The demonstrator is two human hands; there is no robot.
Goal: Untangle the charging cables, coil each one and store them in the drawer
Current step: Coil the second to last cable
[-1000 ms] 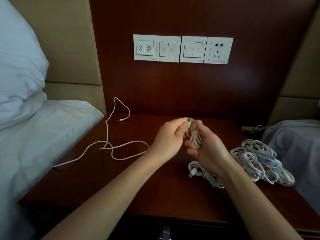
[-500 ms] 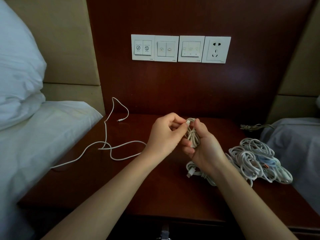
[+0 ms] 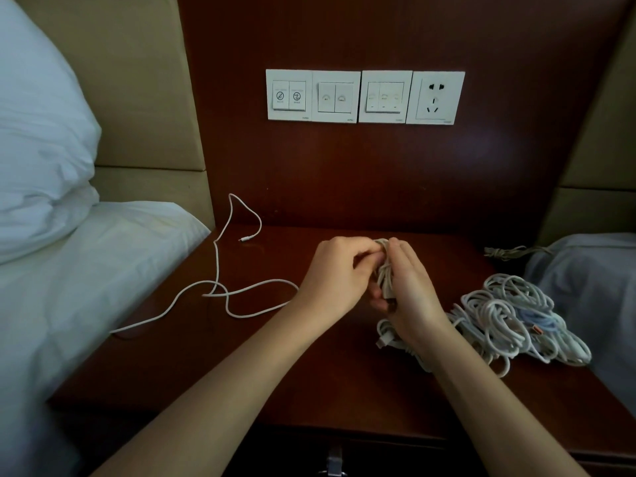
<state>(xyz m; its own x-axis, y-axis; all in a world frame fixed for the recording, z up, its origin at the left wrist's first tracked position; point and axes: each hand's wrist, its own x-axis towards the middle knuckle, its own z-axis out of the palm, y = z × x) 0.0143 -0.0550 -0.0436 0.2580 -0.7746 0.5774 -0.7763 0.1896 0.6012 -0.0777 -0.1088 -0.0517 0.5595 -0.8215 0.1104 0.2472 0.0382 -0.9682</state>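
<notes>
Nightstand [image 3: 344,390] bears loose cable [image 3: 216,293], tangled heap [image 3: 509,315].

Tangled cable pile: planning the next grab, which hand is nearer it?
Right. The right hand is beside the pile, at its left edge; the left hand lies farther left, beyond the held coil.

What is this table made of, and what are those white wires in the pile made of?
The table looks like dark reddish wood with a smooth varnish, since it has a faint sheen; it could be veneer. The pile of cables looks like white rubbery plastic, matte and bendy, since it curls in soft loops.
</notes>
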